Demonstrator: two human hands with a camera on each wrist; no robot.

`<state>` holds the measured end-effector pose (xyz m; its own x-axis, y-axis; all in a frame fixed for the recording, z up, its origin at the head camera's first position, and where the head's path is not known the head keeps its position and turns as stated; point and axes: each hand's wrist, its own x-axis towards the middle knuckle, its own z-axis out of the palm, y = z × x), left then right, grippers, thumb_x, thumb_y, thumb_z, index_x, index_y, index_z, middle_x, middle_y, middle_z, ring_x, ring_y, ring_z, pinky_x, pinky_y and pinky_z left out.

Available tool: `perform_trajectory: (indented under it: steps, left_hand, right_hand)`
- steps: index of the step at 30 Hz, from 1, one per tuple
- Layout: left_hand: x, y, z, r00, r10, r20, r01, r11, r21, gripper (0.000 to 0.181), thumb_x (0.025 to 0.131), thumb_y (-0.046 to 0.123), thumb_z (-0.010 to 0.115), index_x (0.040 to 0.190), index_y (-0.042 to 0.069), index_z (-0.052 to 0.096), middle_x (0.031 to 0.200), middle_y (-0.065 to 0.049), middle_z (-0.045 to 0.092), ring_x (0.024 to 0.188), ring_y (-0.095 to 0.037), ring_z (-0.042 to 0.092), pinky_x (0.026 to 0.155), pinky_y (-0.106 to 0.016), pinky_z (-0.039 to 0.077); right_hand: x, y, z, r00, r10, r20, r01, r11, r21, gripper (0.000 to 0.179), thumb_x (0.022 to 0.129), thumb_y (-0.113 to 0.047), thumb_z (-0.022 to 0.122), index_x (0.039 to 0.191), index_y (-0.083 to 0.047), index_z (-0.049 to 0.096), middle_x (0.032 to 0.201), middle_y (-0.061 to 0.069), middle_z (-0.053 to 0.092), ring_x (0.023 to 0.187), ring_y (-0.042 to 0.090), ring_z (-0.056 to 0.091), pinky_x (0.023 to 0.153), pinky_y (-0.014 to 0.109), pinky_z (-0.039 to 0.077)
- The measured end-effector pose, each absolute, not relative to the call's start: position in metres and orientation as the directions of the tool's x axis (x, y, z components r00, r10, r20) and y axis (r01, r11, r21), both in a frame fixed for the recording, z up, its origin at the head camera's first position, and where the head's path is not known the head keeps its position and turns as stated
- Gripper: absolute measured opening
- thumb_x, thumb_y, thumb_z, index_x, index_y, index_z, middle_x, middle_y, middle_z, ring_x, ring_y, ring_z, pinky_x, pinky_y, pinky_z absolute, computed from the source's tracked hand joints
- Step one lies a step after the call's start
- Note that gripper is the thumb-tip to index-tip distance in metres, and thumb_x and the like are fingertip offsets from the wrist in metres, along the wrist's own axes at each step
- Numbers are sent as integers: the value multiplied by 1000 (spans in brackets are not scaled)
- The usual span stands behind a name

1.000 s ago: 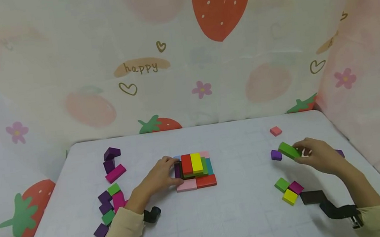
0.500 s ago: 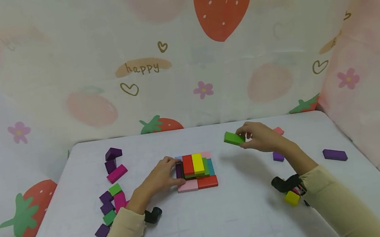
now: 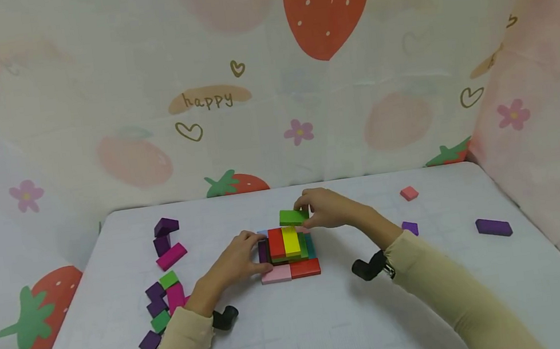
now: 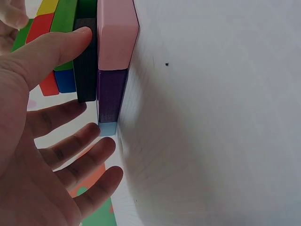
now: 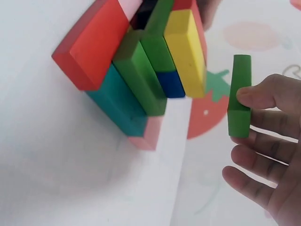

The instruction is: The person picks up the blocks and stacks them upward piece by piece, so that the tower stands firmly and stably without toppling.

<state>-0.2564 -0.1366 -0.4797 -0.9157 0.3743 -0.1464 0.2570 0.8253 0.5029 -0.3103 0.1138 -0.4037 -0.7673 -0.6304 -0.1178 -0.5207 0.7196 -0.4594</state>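
Observation:
A layered stack of wooden blocks stands mid-table, with a red block (image 3: 276,244) and a yellow block (image 3: 291,242) side by side on top. My left hand (image 3: 235,260) steadies the stack's left side. In the left wrist view, its thumb and index finger span a black block (image 4: 86,73) of a middle layer, while the other fingers are spread. Between right thumb and fingers, my right hand (image 3: 333,207) pinches a green block (image 3: 290,217), held in the air just above and behind the stack. In the right wrist view, the green block (image 5: 240,89) is apart from the stack.
On the left lie scattered blocks, including a magenta block (image 3: 171,257), a purple block (image 3: 150,343) and a green block (image 3: 161,321). To the right are a pink block (image 3: 409,193), a small purple block (image 3: 410,227) and a long purple block (image 3: 493,227). A printed cloth hangs behind.
My right hand has carried the green block leftward from the table's right side to above the stack's far edge. The left hand has stayed at the stack.

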Motion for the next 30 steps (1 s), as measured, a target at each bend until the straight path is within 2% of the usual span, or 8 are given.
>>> perform_trajectory:
  steps: [10,17,30]
  left_hand:
    - [-257,-137,-480,-915,381,-134,265,818,510,70,79,34,80,138,9,51,132,-14,51,121,-27,50,107,-47,45]
    - [-256,-138,-480,-913,388,-127,272,810,520,70,79,33,80,138,9,51,132,-14,51,121,-28,51,107,-47,45]
    - [-257,-139,-480,-913,389,-124,276,811,515,70,80,35,80,138,10,51,133,-13,51,121,-27,50,107,-48,45]
  right_hand:
    - [-309,89,-410,-731,-659,-180,-552,725,-411,35,87,-19,71,120,-7,67,107,7,64,95,18,58,87,31,53]
    - [-309,84,-414,-716,-671,-190,-564,717,-409,34,88,-18,71,119,-7,67,107,9,64,98,22,60,89,33,53]
    - [-307,83,-416,-730,-655,-195,-533,724,-438,36,87,-19,72,121,-8,67,108,8,64,96,18,58,88,31,53]
